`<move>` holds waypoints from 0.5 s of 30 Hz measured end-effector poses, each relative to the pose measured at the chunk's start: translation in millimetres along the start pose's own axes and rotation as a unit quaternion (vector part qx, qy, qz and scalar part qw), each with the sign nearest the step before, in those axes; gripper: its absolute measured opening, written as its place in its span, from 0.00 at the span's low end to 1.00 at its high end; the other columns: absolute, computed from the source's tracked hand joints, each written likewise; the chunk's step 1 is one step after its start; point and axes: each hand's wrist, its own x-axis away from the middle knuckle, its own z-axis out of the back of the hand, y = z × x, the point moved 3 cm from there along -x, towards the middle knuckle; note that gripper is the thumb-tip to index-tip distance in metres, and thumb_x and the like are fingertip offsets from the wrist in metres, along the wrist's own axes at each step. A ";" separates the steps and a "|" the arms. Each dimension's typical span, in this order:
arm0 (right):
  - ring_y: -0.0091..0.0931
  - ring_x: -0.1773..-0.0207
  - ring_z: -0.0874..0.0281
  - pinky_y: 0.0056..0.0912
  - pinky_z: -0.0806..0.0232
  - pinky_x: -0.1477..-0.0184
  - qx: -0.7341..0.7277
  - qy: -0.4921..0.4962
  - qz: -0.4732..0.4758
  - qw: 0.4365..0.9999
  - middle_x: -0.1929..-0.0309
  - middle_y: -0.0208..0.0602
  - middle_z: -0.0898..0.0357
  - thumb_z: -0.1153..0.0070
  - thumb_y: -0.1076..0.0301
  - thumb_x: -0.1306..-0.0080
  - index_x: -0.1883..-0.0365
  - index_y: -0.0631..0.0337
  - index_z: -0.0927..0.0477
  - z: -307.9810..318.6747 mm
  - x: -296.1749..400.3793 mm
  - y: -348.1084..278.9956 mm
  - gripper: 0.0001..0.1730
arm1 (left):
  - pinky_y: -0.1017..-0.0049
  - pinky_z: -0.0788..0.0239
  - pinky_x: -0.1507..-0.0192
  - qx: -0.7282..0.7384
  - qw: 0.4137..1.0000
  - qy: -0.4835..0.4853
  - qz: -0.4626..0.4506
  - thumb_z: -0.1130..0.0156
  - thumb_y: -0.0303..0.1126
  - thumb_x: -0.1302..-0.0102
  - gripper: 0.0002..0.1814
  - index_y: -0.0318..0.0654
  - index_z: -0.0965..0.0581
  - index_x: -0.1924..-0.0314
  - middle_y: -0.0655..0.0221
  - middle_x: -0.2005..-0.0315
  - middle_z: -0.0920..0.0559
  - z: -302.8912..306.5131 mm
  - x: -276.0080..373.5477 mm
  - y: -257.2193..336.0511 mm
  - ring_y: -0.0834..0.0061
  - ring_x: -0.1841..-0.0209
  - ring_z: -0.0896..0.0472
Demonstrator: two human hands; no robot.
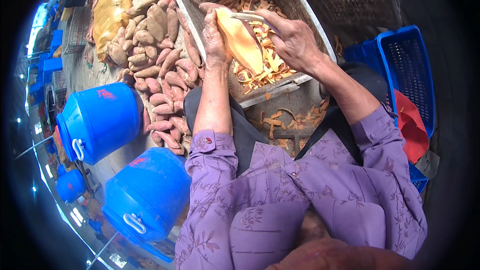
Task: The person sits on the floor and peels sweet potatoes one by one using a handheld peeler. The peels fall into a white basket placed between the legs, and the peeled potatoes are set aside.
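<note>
A large, partly peeled sweet potato [240, 41] is gripped in my left hand [216, 41], its orange flesh facing up. Reddish skin still covers its far tip and right edge. My right hand [290, 35] holds a peeler [249, 16] with a pale handle, its head at the upper part of the sweet potato. Both hands are over a dirty white plastic crate [315, 11], which stands between my knees. Curled orange and red peelings [258, 78] lie in the bottom of the crate.
Unpeeled sweet potatoes [174, 78] are heaped on the floor to the left, beside a yellow woven sack [112, 15]. Blue barrels [105, 116] stand lower left. A blue crate [410, 67] and a red bag [410, 129] are at right. Peel scraps [300, 120] litter the floor.
</note>
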 end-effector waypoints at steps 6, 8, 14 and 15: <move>0.39 0.85 0.29 0.43 0.36 0.83 0.030 0.054 0.073 0.995 0.87 0.43 0.30 0.57 0.76 0.40 0.44 0.54 0.32 -23.5 2.4 0.0 0.24 | 0.75 0.25 0.64 -0.108 0.989 0.094 -0.044 0.45 0.50 0.33 0.18 0.42 0.27 0.57 0.73 0.67 0.22 11.6 2.3 -4.6 0.77 0.66 0.22; 0.40 0.82 0.27 0.42 0.35 0.80 0.019 0.019 0.078 0.997 0.84 0.45 0.29 0.56 0.77 0.41 0.42 0.55 0.32 -19.7 31.6 -10.4 0.26 | 0.72 0.24 0.64 -0.132 0.968 0.154 -0.149 0.45 0.54 0.34 0.22 0.42 0.27 0.56 0.72 0.67 0.21 54.5 -10.5 2.9 0.74 0.66 0.21; 0.39 0.77 0.25 0.42 0.32 0.74 -0.028 -0.020 0.055 0.998 0.79 0.44 0.26 0.52 0.79 0.43 0.41 0.50 0.31 -3.0 81.5 -4.3 0.30 | 0.64 0.30 0.47 -0.025 0.973 0.211 -0.089 0.57 0.68 0.37 0.38 0.40 0.31 0.46 0.66 0.53 0.23 73.3 -14.2 43.0 0.66 0.49 0.25; 0.38 0.77 0.25 0.42 0.32 0.73 -0.038 -0.003 0.038 0.999 0.79 0.44 0.26 0.51 0.79 0.44 0.41 0.50 0.31 2.2 73.8 -3.9 0.30 | 0.65 0.30 0.47 -0.017 0.972 0.223 -0.073 0.56 0.69 0.37 0.39 0.40 0.32 0.45 0.67 0.53 0.23 66.0 -14.8 41.8 0.66 0.48 0.25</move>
